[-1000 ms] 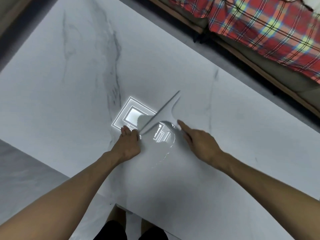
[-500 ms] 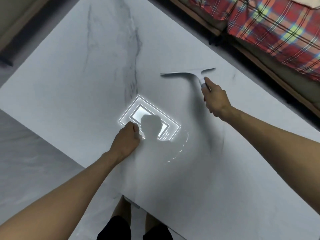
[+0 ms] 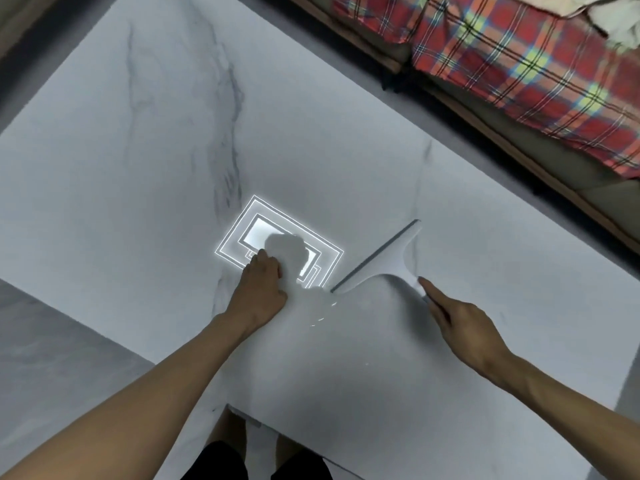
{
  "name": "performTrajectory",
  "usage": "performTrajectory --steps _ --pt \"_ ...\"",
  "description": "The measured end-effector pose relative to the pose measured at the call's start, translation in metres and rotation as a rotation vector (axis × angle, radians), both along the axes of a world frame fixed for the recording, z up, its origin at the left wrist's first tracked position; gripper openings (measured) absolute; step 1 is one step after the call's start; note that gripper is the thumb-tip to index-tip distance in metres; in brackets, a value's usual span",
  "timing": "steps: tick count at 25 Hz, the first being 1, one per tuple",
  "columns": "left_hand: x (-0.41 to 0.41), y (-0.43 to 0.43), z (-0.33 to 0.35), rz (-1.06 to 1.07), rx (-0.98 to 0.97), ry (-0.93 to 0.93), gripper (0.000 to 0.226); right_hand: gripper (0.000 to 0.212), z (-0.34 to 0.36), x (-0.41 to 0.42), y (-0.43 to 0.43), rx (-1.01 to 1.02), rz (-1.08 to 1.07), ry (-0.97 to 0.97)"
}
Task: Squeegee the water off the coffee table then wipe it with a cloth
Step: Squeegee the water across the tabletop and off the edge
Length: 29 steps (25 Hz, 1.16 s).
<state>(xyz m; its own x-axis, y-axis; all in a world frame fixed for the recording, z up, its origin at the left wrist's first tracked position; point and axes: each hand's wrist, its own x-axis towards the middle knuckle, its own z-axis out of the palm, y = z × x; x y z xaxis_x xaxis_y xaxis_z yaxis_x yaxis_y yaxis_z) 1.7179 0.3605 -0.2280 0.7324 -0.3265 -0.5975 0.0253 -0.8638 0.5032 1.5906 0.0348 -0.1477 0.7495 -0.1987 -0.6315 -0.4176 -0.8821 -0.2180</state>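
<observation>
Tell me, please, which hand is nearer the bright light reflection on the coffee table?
Left. The left hand rests at the near edge of the light reflection; the right hand grips the squeegee off to its right.

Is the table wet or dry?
Wet, at least in one spot: small shiny water streaks glint on the coffee table beside the near end of the squeegee.

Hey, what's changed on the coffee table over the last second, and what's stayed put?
The right hand swung the squeegee out across the coffee table, then drew it back; its blade now lies diagonally just right of the ceiling-light reflection. Nothing was grasped or released: the right hand kept its grip on the handle. The left hand stayed curled on the tabletop by the reflection.
</observation>
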Motion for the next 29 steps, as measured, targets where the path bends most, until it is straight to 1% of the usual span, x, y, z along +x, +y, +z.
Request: performTrajectory --steps 2,4,6,8,11,12,13,14,16,17,19,21,23,25,27,29 --pt "0.001 -0.026 -0.003 -0.076 0.006 0.017 0.024 0.044 0.014 -0.004 -0.019 0.014 -0.069 0.011" --pt "0.002 -0.049 -0.004 -0.112 0.019 0.028 0.027 0.046 0.018 0.018 -0.035 0.041 -0.164 -0.083" --pt "0.004 -0.071 -0.005 -0.137 0.029 0.036 0.030 0.044 0.011 0.063 -0.053 0.049 -0.271 -0.218" --pt "0.006 -0.090 -0.010 -0.196 0.051 0.020 0.032 0.042 -0.003 0.120 -0.071 0.048 -0.402 -0.286" --pt "0.010 -0.106 -0.016 -0.271 0.122 0.032 0.038 0.036 -0.024 0.176 -0.091 0.085 -0.669 -0.256" --pt "0.011 -0.109 -0.018 -0.281 0.145 0.046 0.041 0.033 -0.029 0.180 -0.093 0.086 -0.703 -0.226" --pt "0.011 -0.113 -0.020 -0.286 0.165 0.068 0.046 0.029 -0.032 0.176 -0.092 0.071 -0.690 -0.198" --pt "0.012 -0.115 -0.021 -0.285 0.178 0.092 0.049 0.030 -0.034 0.165 -0.087 0.041 -0.627 -0.185" --pt "0.014 -0.120 -0.020 -0.279 0.194 0.123 0.052 0.041 -0.034 0.123 -0.076 -0.047 -0.445 -0.184" --pt "0.016 -0.122 -0.019 -0.272 0.195 0.137 0.051 0.045 -0.031 0.097 -0.071 -0.065 -0.394 -0.171" --pt "0.019 -0.125 -0.016 -0.261 0.197 0.165 0.051 0.049 -0.018 0.047 -0.059 -0.038 -0.326 -0.099" --pt "0.020 -0.126 -0.014 -0.260 0.209 0.191 0.053 0.047 0.000 0.012 -0.051 -0.016 -0.281 0.012" --pt "0.021 -0.129 -0.011 -0.259 0.214 0.213 0.056 0.045 0.016 0.002 -0.057 0.011 -0.300 0.040" --pt "0.022 -0.130 -0.010 -0.256 0.213 0.217 0.055 0.046 0.020 0.018 -0.076 -0.016 -0.344 -0.046" --pt "0.022 -0.132 -0.008 -0.264 0.219 0.213 0.053 0.040 0.013 0.059 -0.102 -0.023 -0.464 -0.133" --pt "0.022 -0.132 -0.007 -0.277 0.228 0.217 0.053 0.024 0.001 0.107 -0.125 0.027 -0.663 -0.163"
